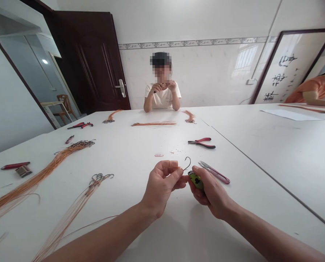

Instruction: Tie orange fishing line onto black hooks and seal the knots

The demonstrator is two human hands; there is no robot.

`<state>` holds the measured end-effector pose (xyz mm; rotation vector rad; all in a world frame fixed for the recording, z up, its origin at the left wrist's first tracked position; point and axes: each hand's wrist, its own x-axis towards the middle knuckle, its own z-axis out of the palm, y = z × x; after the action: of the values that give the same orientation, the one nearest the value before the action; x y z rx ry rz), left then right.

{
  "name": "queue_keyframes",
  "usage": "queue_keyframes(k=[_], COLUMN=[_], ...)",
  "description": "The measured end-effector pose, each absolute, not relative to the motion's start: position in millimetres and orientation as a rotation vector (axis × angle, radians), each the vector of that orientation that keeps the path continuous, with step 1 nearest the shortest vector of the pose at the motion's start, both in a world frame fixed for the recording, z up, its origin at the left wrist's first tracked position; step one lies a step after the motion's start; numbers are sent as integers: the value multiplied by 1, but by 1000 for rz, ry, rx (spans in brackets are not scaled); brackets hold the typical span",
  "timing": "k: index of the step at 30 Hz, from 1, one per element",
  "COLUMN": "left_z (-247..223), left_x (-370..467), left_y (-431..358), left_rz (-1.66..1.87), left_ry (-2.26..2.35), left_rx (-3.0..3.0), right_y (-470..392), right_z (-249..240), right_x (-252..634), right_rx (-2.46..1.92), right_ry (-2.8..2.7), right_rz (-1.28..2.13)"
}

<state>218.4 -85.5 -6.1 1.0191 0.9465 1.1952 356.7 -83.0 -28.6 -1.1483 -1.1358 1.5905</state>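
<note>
Above the white tabletop (250, 203), the left hand (162, 182) has its fingers pinched on a fishhook (188, 163), its bend upward; just beside it, the right hand's (213, 193) fingers are wrapped around a green lighter (196, 179); pink-handled snips (215, 173) lie near the right hand, red-and-black pliers (203, 143) beyond them; hooks with orange line (93, 183) lie left of the left hand.

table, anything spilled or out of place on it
Small orange scraps lie scattered on the table, left of the open pliers, looking like unswept trimmings. Nothing looks damaged.
</note>
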Motion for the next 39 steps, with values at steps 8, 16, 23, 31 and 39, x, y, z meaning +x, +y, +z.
queue_keyframes(k=[8, 16, 23, 31, 39], left_z=[-6, -7, -9, -10, -9], left_x=[219, 219, 220, 221, 221], left_y=[-86, -86, -87, -87, -87], left_rz=[1205, 1230, 1235, 1252, 1262], left_ry=[935, 918, 925, 917, 923], left_rx=[1006, 975, 1001, 994, 981], right_y=[-82, -82, -82, -83, -83], right_z=[-27, -28, -28, -26, -26], right_x=[354, 355, 354, 354, 354], right_rx=[-1146, -1119, -1098, -1097, -1100], right_ry=[-1078, -1070, -1053, -1043, -1036], right_rz=[1606, 1618, 1644, 1641, 1647])
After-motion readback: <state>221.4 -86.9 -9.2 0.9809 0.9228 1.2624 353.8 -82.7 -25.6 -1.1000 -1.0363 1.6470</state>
